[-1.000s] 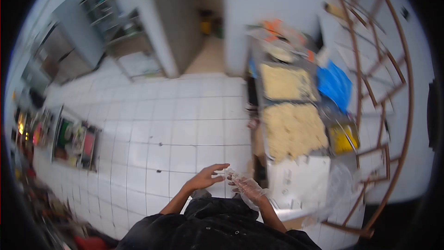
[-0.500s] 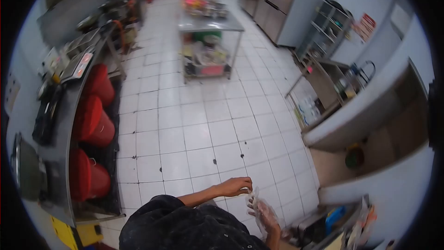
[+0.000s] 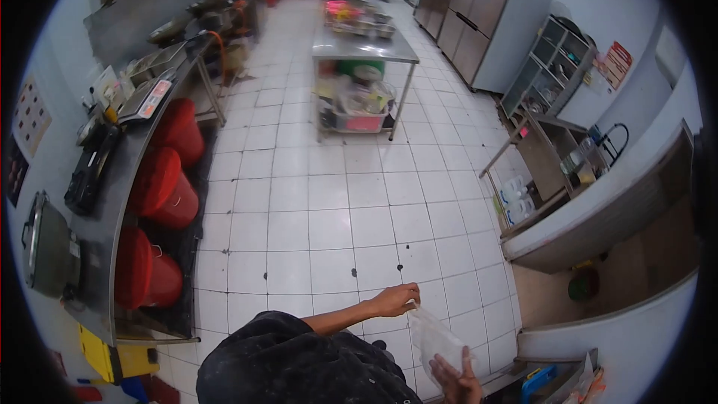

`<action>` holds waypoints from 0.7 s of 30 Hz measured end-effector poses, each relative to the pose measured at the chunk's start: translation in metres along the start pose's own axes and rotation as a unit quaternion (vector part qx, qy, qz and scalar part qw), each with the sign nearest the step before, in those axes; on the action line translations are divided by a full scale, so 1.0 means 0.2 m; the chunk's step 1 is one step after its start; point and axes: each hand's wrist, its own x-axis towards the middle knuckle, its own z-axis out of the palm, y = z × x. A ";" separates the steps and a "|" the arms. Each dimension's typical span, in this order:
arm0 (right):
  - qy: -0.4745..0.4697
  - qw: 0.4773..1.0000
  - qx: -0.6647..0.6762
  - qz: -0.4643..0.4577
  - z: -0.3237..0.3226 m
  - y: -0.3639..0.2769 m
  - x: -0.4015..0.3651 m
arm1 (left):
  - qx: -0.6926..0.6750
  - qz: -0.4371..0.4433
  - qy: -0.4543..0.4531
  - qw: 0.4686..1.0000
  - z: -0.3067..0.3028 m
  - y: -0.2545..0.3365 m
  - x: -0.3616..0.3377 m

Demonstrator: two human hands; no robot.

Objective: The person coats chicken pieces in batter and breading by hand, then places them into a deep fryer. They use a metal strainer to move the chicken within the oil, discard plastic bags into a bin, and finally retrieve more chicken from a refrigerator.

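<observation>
My left hand [image 3: 399,301] reaches across from the left, its fingers pinched on one end of a thin, see-through plastic glove [image 3: 435,335]. The glove stretches out flat and down to the right over the floor. At its lower end is my right hand [image 3: 458,378], fingers spread and thumb up, overlapping the plastic in this view. My right wrist runs off at the bottom edge. A dark sleeve covers my left upper arm.
Red lidded bins [image 3: 166,187] stand under the steel counter [image 3: 112,254] on the left. Ahead is a steel table [image 3: 366,49] with loaded shelves. Refrigerators [image 3: 479,15] and a steel rack [image 3: 550,146] line the right, near a low curved wall [image 3: 598,217]. A blue item [image 3: 538,381] lies lower right.
The plastic glove, earlier around my right hand, is now drawn out between both hands. My right hand has moved down and right. The view has shifted slightly.
</observation>
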 end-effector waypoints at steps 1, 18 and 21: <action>0.166 0.983 -0.055 0.051 0.00 -0.08 -0.09 | -0.021 0.039 -0.028 0.999 0.06 0.04 0.05; 0.720 0.579 -0.311 -0.221 -1.73 -0.97 -0.67 | 0.153 -0.289 -0.148 0.933 0.66 -0.92 -0.32; 0.732 0.547 -0.323 -0.247 -1.81 -1.02 -0.46 | 0.054 -0.460 -0.113 0.879 0.61 -0.89 -0.67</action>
